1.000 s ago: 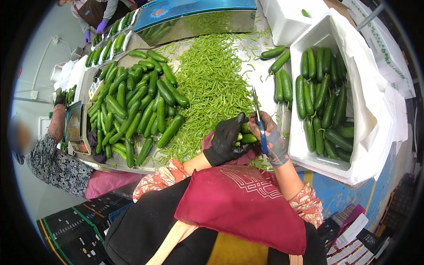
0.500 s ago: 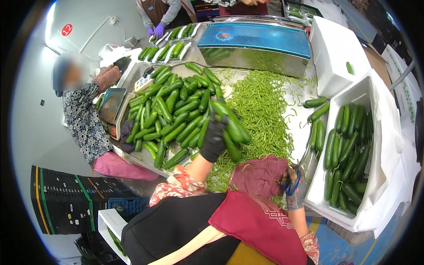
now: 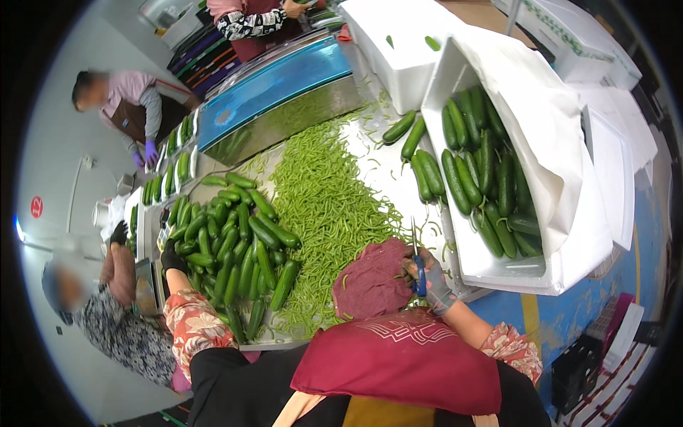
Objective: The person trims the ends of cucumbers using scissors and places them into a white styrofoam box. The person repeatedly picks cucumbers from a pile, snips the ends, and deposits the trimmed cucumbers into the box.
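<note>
Blue-handled scissors (image 3: pixel 420 277) are being gripped by the right hand (image 3: pixel 437 285), its fingers being curled about the handles. Just left of that hand, a maroon cloth (image 3: pixel 366 283) is being supported by the surface (image 3: pixel 377 171). The near-left edge of a cucumber pile (image 3: pixel 242 249) is being reached by the black-gloved left hand (image 3: pixel 172 259); whether its fingers are being spread or pressed together cannot be told. Between and beyond both hands, slim green pieces (image 3: pixel 320 192) are being carried. Right of the right hand, more cucumbers (image 3: pixel 462 174) are being held by a white box (image 3: pixel 509 279).

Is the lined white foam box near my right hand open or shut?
Open: no lid covers the foam box, the cucumbers inside show plainly, and its white liner lies over one side.
</note>
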The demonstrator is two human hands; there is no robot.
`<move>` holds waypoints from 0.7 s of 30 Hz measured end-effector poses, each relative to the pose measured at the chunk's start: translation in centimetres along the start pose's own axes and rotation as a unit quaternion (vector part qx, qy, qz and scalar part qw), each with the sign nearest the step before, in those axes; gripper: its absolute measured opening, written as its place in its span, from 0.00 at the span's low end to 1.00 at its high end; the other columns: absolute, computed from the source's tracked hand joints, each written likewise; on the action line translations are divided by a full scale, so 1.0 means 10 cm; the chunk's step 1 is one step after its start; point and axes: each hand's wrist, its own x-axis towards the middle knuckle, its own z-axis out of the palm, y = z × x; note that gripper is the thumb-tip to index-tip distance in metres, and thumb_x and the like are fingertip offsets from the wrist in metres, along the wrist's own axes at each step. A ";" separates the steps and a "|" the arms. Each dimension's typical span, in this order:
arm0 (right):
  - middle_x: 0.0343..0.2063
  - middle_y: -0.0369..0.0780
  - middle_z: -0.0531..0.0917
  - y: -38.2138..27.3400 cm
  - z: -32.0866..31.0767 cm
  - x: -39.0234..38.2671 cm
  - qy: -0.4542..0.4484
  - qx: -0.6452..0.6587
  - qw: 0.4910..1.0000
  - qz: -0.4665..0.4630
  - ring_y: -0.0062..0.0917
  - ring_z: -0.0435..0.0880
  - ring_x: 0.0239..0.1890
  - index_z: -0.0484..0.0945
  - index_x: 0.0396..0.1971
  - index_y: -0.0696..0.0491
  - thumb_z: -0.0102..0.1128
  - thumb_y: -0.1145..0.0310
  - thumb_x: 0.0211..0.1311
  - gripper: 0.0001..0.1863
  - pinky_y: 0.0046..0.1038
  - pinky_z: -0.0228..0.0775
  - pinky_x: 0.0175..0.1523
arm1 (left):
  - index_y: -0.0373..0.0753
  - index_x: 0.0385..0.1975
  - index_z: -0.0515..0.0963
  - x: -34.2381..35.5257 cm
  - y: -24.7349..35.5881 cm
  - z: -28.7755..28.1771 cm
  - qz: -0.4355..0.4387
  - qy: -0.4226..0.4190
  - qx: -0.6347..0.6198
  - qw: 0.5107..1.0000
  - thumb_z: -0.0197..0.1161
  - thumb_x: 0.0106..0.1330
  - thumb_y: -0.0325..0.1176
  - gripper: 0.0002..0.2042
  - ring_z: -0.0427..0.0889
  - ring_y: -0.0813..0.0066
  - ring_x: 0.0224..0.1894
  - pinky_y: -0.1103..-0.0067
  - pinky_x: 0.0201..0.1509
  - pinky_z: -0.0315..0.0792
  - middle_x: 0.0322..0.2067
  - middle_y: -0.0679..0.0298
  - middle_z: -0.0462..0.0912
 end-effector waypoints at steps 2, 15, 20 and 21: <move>0.21 0.38 0.68 0.14 -0.27 0.12 0.008 0.012 0.999 0.030 0.17 0.65 0.16 0.64 0.39 0.56 0.45 0.68 0.57 0.12 0.14 0.58 0.18 | 0.27 0.48 0.68 -0.46 0.32 0.86 0.092 0.131 0.336 0.928 0.56 0.56 0.49 0.29 0.75 0.53 0.43 0.66 0.43 0.70 0.42 0.46 0.75; 0.26 0.40 0.72 0.16 -0.20 -0.14 -0.008 -0.255 0.966 -0.043 0.21 0.70 0.23 0.63 0.48 0.61 0.54 0.52 0.54 0.30 0.19 0.66 0.25 | 0.41 0.48 0.67 -4.15 0.15 4.50 0.685 -0.533 0.221 0.444 0.63 0.42 0.39 0.29 0.70 0.58 0.48 0.69 0.54 0.62 0.41 0.57 0.72; 0.23 0.33 0.75 -0.02 -0.33 -0.16 0.027 -0.387 0.921 -0.017 0.13 0.69 0.21 0.67 0.43 0.59 0.61 0.60 0.50 0.25 0.14 0.62 0.27 | 0.47 0.37 0.74 -4.37 -0.07 5.08 0.744 -0.562 0.197 0.303 0.62 0.38 0.39 0.21 0.74 0.64 0.39 0.67 0.45 0.64 0.31 0.64 0.75; 0.23 0.34 0.75 -0.03 -0.37 -0.15 0.036 -0.439 0.896 -0.049 0.13 0.67 0.19 0.67 0.44 0.59 0.60 0.59 0.50 0.24 0.14 0.61 0.25 | 0.48 0.36 0.74 -4.37 -0.12 5.11 0.723 -0.579 0.253 0.280 0.62 0.37 0.40 0.20 0.75 0.64 0.36 0.68 0.43 0.64 0.28 0.65 0.76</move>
